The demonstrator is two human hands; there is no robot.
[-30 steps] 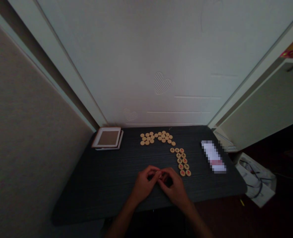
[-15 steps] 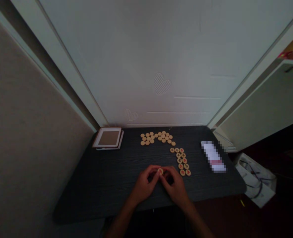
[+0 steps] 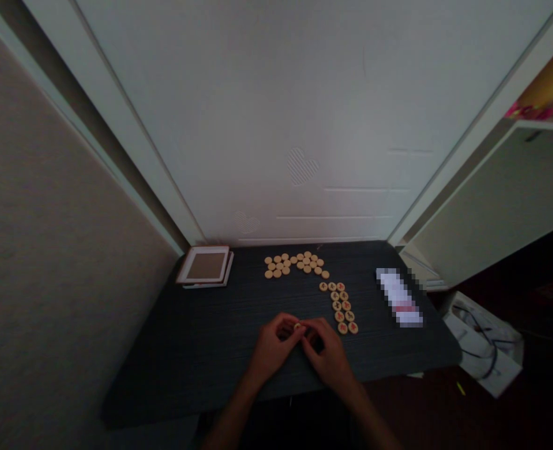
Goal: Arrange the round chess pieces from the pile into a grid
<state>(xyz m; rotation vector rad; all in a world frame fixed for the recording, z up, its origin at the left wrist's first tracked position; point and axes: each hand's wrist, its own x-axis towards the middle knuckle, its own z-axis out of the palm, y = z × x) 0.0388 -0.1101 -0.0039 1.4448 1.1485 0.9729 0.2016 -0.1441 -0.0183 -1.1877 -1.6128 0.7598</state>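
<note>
Over the front half of the dark table, my left hand (image 3: 277, 342) pinches a small round wooden xiangqi piece (image 3: 297, 325) between thumb and fingers. My right hand (image 3: 323, 349) meets it from the other side, its closed fingertips also at the piece. Fingers cover most of the piece, which is tilted. To the right of my hands, xiangqi pieces with red or dark characters (image 3: 337, 305) lie face up in a short double column with a few more at its top. Farther back, several pieces showing plain wooden tops (image 3: 286, 264) form a cluster.
Two stacked frame-like boxes (image 3: 207, 266) sit at the table's back left. A pixelated pale item (image 3: 400, 299) lies near the right edge. The dark table (image 3: 187, 350) stands against a white panel with embossed hearts (image 3: 303, 167). On the floor at right is a white box with cables (image 3: 485, 344).
The xiangqi piece has turned between my fingers; its red-marked face showed before and is now mostly hidden. My hands stay in nearly the same place, and the view has shifted slightly.
</note>
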